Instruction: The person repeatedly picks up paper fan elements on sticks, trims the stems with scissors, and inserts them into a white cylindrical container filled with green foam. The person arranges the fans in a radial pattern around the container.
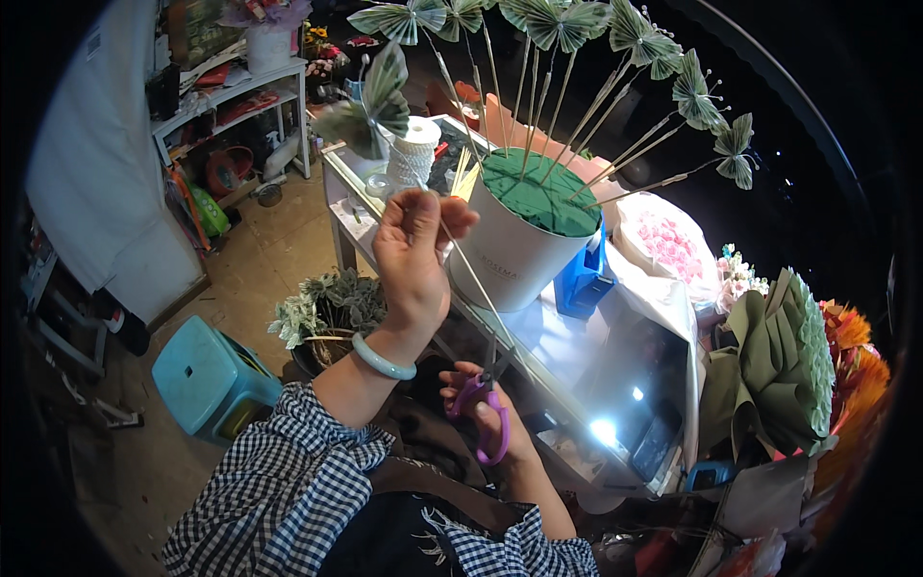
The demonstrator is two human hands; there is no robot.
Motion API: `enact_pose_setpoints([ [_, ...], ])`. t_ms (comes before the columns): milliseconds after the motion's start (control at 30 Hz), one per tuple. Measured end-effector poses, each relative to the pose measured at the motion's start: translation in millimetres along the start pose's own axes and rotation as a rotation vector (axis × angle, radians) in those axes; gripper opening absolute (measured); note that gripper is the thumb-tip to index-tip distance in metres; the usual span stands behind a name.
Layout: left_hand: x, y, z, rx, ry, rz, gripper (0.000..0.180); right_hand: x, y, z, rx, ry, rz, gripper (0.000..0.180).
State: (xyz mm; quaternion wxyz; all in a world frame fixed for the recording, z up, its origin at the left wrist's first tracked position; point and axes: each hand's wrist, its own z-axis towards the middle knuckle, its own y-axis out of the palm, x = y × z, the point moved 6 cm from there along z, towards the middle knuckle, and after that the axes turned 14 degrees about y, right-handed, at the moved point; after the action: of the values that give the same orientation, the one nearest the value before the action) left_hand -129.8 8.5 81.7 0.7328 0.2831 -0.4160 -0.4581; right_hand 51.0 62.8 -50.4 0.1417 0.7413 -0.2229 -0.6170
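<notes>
The left hand pinches a thin stick beside the white bucket. Below the bucket, the right hand has its fingers clenched through purple scissors at the stick's lower end.

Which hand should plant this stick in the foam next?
Left, probably: the left hand pinches the butterfly stick beside the green foam, while the right hand sits lower, occupied with purple scissors.

The space above the white tub is fenced by a fan of sticks tipped with folded paper butterflies. A thin stick is held slanting between the left hand and the scissors in the right hand, across the table edge. Open floor is seen to the left, bounded by a blue stool and a plant pot. The right side is blocked by a wrapped bouquet.
</notes>
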Motion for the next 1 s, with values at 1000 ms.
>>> enact_pose_setpoints([
  [1000,42,67,54,-0.607,0.293,0.494,0.016,43,-22,-37,0.217,0.171,0.030,0.040],
])
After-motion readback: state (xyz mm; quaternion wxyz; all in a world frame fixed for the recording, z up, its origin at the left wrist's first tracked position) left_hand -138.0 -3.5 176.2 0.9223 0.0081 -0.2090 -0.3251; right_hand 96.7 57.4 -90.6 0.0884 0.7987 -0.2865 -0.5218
